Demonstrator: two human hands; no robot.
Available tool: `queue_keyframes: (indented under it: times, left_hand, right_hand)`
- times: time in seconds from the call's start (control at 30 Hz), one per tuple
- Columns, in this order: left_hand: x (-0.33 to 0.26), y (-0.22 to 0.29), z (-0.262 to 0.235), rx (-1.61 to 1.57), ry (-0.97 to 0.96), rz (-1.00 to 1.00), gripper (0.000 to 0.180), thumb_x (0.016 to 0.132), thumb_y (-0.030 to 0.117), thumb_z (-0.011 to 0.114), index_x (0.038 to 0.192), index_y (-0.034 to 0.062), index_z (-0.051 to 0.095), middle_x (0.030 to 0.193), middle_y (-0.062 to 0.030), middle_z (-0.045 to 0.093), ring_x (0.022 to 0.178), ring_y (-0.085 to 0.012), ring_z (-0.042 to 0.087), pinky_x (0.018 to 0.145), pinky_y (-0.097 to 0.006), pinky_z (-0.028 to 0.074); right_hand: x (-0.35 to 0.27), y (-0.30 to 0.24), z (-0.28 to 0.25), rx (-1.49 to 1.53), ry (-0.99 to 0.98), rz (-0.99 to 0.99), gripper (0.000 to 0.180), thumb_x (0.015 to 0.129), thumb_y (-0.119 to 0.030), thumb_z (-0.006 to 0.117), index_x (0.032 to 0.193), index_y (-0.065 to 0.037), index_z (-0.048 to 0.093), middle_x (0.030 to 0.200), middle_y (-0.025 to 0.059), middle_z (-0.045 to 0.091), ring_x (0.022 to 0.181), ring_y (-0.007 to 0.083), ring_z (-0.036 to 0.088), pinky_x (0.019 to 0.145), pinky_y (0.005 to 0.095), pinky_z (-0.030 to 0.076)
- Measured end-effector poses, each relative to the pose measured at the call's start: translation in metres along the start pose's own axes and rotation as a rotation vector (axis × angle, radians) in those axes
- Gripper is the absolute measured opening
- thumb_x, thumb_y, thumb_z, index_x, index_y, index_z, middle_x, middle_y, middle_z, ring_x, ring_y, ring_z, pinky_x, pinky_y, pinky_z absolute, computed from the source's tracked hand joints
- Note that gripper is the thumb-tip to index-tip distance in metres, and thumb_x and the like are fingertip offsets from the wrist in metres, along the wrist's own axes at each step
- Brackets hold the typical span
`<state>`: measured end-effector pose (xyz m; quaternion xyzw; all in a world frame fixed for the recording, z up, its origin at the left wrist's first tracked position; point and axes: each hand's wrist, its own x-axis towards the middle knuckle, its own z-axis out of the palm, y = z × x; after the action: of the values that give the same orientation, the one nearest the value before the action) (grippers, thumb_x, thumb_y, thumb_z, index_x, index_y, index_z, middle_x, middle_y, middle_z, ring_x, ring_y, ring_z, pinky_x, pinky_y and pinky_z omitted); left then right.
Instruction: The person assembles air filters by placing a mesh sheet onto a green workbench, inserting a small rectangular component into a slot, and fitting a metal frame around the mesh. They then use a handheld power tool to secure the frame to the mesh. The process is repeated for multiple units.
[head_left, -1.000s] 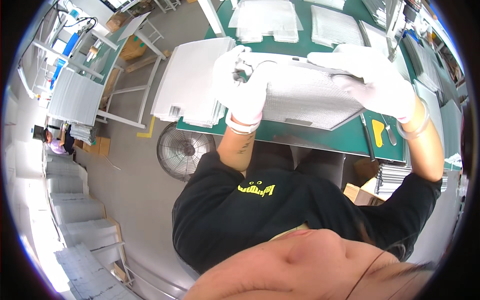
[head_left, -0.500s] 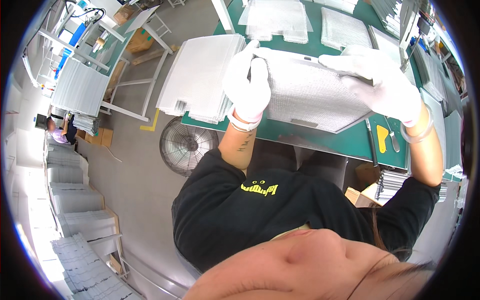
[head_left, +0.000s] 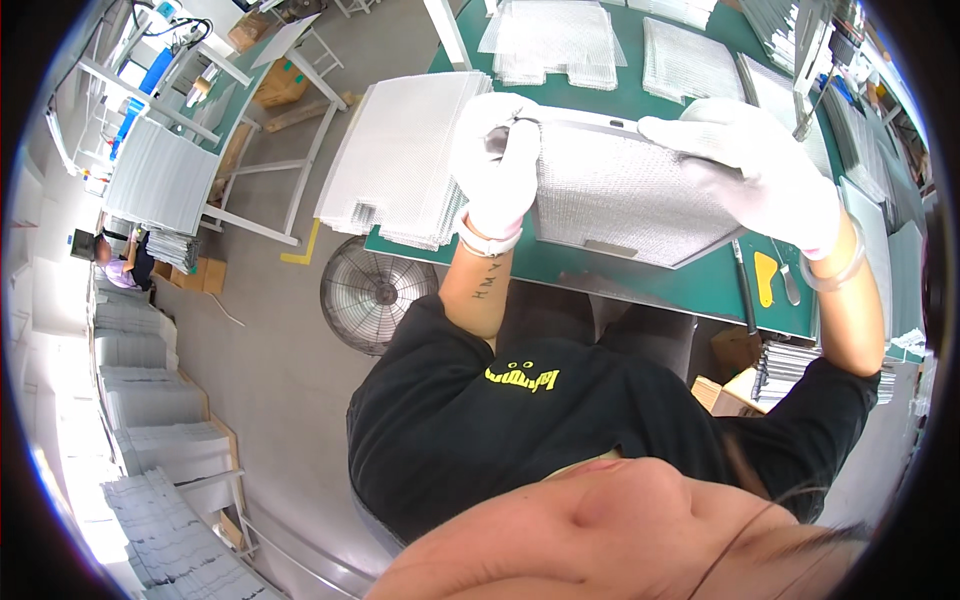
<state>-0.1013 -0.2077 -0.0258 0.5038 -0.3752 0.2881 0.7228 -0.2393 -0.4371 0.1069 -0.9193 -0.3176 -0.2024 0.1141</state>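
A framed silver mesh filter panel [head_left: 625,190] is held up at a tilt over the green worktable [head_left: 660,285]. My left hand [head_left: 492,165], in a white glove, is closed on its upper left corner, fingers curled in. Gripping the opposite side is my gloved right hand [head_left: 760,170], thumb laid along the top edge and the other fingers partly hidden. A small dark slot shows in the frame's top edge, and a tab sits at its lower edge. Left of my left hand lies a stack of white mesh sheets [head_left: 395,150].
More mesh sheets [head_left: 555,40] lie at the table's far side. A black-handled tool [head_left: 745,285], a yellow scraper-like piece [head_left: 765,278] and a small spatula [head_left: 788,280] lie near the front right edge. A floor fan [head_left: 385,293] stands left; a person [head_left: 120,262] is far left.
My left hand's fingers have curled in and lowered at the panel's corner, where one pointed upward before. The panel and my right hand have hardly moved.
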Motion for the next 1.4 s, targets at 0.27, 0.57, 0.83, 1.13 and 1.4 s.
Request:
queue_keyframes:
  times: [0.27,0.57,0.83,1.13,1.4]
  left_hand:
    - [0.004,-0.012,-0.001,0.234,-0.128,0.014,0.03,0.097,-0.004,0.054,0.127,-0.004,0.051,0.128,-0.0157,0.052,0.104,-0.0207,0.055,0.095,-0.031,0.046]
    - [0.071,0.009,0.011,0.405,-0.313,0.251,0.033,0.102,0.009,0.051,0.132,-0.0042,0.049,0.126,-0.0171,0.054,0.11,-0.0226,0.057,0.095,-0.033,0.05]
    - [0.024,0.03,0.147,0.188,-1.37,0.786,0.038,0.092,0.019,0.068,0.128,0.0077,0.063,0.107,-0.0099,0.071,0.097,-0.0214,0.069,0.079,-0.034,0.055]
    - [-0.002,0.011,0.168,0.415,-1.139,0.75,0.02,0.088,0.02,0.068,0.105,0.0131,0.074,0.084,-0.0035,0.072,0.073,-0.0221,0.067,0.065,-0.034,0.052]
    - [-0.002,0.007,0.164,0.382,-1.129,0.738,0.02,0.086,0.014,0.07,0.105,0.0125,0.074,0.084,-0.0032,0.071,0.071,-0.0219,0.066,0.063,-0.036,0.051]
  right_hand:
    - [-0.051,-0.006,-0.002,-0.302,0.461,0.108,0.035,0.09,0.001,0.067,0.125,0.0,0.067,0.113,0.0157,0.07,0.101,0.0258,0.068,0.089,0.0353,0.054]
    - [-0.299,-0.012,0.177,-0.446,0.055,1.16,0.05,0.086,-0.022,0.072,0.131,-0.003,0.06,0.104,0.0204,0.063,0.1,0.0374,0.064,0.091,0.0463,0.052]
    - [-0.278,-0.032,0.195,0.547,0.702,1.255,0.054,0.106,-0.023,0.048,0.155,-0.003,0.035,0.09,0.008,0.058,0.068,0.0186,0.057,0.062,0.0314,0.048]
    - [-0.166,-0.102,0.191,0.77,1.45,0.842,0.059,0.107,-0.018,0.04,0.159,-0.003,0.018,0.083,0.0025,0.054,0.061,0.0095,0.047,0.055,0.0233,0.042]
    - [-0.157,-0.108,0.204,0.989,1.501,0.902,0.058,0.097,0.0,0.034,0.155,-0.006,0.026,0.076,0.0022,0.051,0.06,0.0096,0.044,0.054,0.0232,0.04]
